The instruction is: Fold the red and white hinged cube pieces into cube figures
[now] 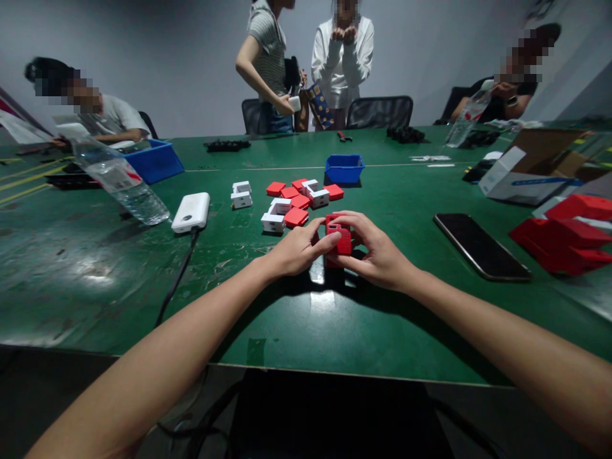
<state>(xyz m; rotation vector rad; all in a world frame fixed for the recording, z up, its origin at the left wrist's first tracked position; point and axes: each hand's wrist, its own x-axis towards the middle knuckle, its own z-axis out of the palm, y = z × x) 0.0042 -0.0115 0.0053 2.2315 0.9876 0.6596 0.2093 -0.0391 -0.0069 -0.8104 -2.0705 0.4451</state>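
Observation:
Between my two hands is a small red plastic block (342,245) with slots in its face, just above the green table. My left hand (302,247) presses its thumb on the block's front, fingers closed at its left side. With thumb below and fingers over the top, my right hand (375,250) grips the block from the right. Beyond the hands lie several flat red plastic pieces (296,217) and white U-shaped plastic parts (274,222). Another white U-shaped part (241,195) lies apart to their left. Fingers hide part of the held block.
A white power bank (191,212) with a black cable and a tilted water bottle (119,182) are on the left. A small blue bin (344,171) stands behind the pieces. On the right are a phone (480,247), red parts (564,239) and a carton (530,169). Several people are beyond.

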